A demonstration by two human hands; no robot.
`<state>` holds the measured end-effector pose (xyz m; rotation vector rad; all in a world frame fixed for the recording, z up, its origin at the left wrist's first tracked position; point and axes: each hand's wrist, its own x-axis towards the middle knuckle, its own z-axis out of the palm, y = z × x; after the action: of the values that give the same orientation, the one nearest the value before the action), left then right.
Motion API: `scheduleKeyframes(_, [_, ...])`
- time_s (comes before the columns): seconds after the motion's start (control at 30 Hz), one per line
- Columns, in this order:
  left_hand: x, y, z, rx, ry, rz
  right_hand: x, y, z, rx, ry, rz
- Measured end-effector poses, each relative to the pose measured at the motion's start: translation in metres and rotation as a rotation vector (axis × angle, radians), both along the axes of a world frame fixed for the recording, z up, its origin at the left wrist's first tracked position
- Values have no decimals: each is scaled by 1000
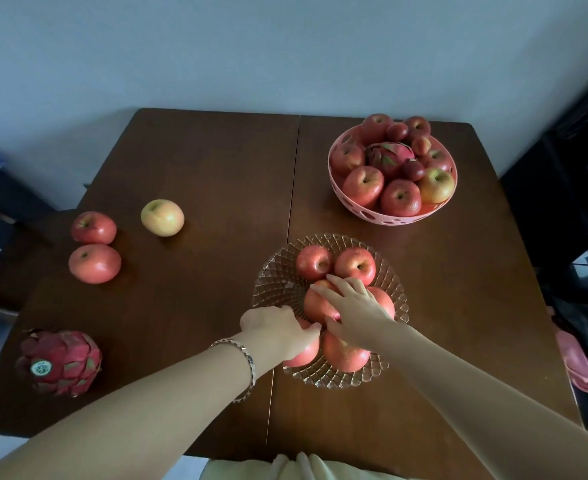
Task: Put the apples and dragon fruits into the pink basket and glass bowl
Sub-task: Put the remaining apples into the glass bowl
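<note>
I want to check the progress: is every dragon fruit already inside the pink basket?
No, one dragon fruit lies on the table at its near left corner, far from the pink basket.

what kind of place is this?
Probably a home dining room: a dark wooden table against a plain wall, a chair pulled up at its left, and clothes heaped at right. Nothing looks like a lab.
</note>
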<state>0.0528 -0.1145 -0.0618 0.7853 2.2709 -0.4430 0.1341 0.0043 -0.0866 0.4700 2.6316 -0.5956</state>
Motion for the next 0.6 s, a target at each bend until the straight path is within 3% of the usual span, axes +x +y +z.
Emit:
scheduleKeyframes(0.1, [-5, -7, -2, 13, -57, -85, 1, -1, -2, 3, 2, -1])
scheduleKeyframes(0.2, [-10, -21, -7, 150, -132, -230, 2, 0, -3, 10, 2, 6])
scheduleKeyframes(0.27, [-10, -27, -12, 289, -221, -160, 1, -1, -3, 11, 2, 9])
scheduleKeyframes(0.33, [-4, -30, -13, 392, -195, -78, 1, 0, -3, 7, 1, 5])
scheduleKeyframes(0.47, [15, -27, -13, 434, -75, 112, 1, 0, -4, 16, -14, 25])
scheduleKeyframes(0.6, [24, -30, -23, 508, -53, 163, 2, 1, -3, 17, -23, 43])
